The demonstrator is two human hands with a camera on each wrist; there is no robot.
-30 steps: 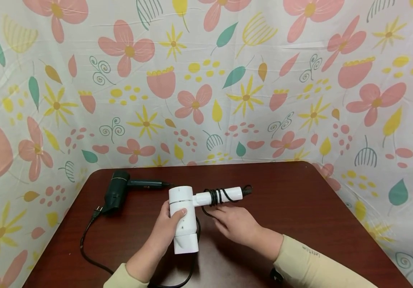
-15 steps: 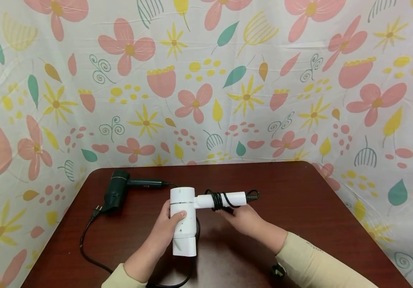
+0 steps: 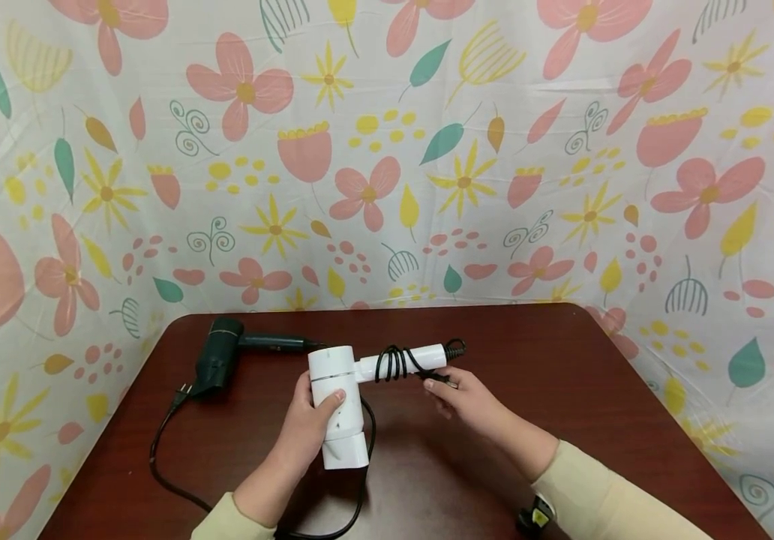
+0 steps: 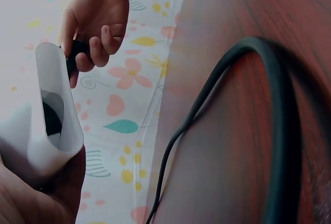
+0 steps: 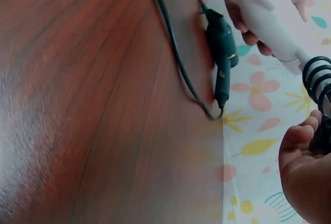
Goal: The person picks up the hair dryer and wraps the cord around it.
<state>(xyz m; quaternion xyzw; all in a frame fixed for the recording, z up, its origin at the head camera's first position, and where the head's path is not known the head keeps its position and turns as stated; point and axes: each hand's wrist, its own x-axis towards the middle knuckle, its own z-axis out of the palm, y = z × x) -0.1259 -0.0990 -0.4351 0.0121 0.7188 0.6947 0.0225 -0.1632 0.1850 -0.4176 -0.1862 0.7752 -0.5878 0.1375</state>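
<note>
A white hair dryer (image 3: 342,381) is held over the table by the left hand (image 3: 302,427), which grips its barrel with the thumb across the front. Black cord (image 3: 394,364) lies in several loops round the dryer's handle (image 3: 431,357). At the handle's end, the right hand (image 3: 473,399) pinches the dark plug end of that cord (image 3: 442,379) between thumb and fingers. In the left wrist view the dryer's nozzle (image 4: 70,115) faces the camera. The right wrist view shows the right hand (image 5: 305,177) close to the loops (image 5: 316,79).
On the brown table (image 3: 529,352) a dark green hair dryer (image 3: 217,364) lies at the back left. Its cord (image 3: 157,465) runs down the left side towards the front. A cord also loops below the white dryer (image 3: 360,502). Flowered cloth (image 3: 394,187) hangs behind.
My right hand has moved from below the handle's loops to the handle's outer end, carrying the cord's plug end. The white hair dryer has shifted slightly left and tilted handle-up.
</note>
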